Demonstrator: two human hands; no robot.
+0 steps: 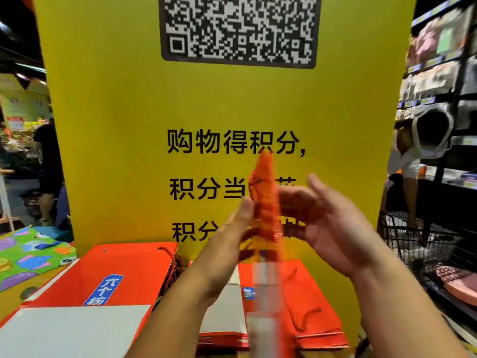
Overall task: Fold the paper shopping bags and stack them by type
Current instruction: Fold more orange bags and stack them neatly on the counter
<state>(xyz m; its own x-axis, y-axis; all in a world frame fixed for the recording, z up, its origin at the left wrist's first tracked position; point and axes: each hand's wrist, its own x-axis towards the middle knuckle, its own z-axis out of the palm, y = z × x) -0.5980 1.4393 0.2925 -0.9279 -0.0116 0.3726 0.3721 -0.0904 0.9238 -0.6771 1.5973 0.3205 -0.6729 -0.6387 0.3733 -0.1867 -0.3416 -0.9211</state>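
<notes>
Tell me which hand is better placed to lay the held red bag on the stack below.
Probably the left hand: it seems to hold the red bag, while the right hand is open beside it. The stack lies directly below.

My feed is bright in the middle, the yellow sign [124,130] evenly and flatly lit; both upper corners fall to black; the orange bag [265,200] reaches me as a motion smear, the left hand [229,239] and right hand [335,228] soft-edged beside it; the shelves [438,73] at the right edge bow with the wide lens.
</notes>
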